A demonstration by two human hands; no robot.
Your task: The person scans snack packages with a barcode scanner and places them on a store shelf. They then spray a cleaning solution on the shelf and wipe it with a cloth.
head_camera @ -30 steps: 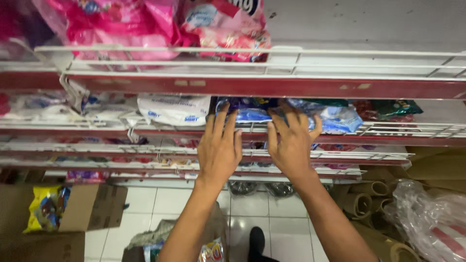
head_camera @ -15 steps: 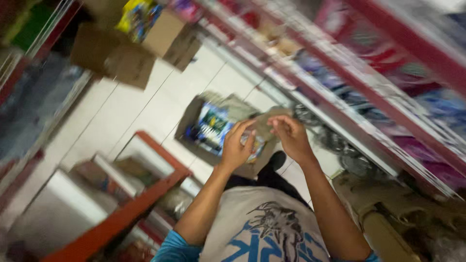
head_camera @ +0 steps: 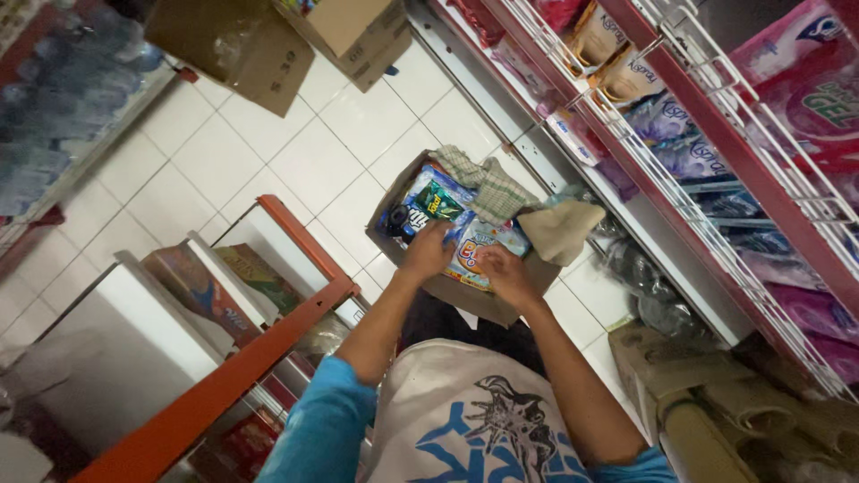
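An open cardboard box (head_camera: 483,302) sits on the white tile floor in front of me, filled with colourful soft packets (head_camera: 436,202) and a checked cloth (head_camera: 488,183). My left hand (head_camera: 426,250) reaches into the box, fingers down on a blue packet. My right hand (head_camera: 503,271) rests on a light blue and orange packet (head_camera: 479,246) inside the box. Whether either hand has closed around a packet is hidden. My blue sleeves and white printed shirt fill the bottom of the view.
A red and white wire shelf rack (head_camera: 716,179) with pink and purple packets runs along the right. An orange-framed shelf (head_camera: 233,358) with boxed goods stands at left. Open cardboard boxes (head_camera: 268,45) lie on the floor farther off. Cardboard rolls (head_camera: 707,402) lie at lower right.
My hands left the shelf packets and came down into the box on the floor. My view swung from the shelves down to the floor.
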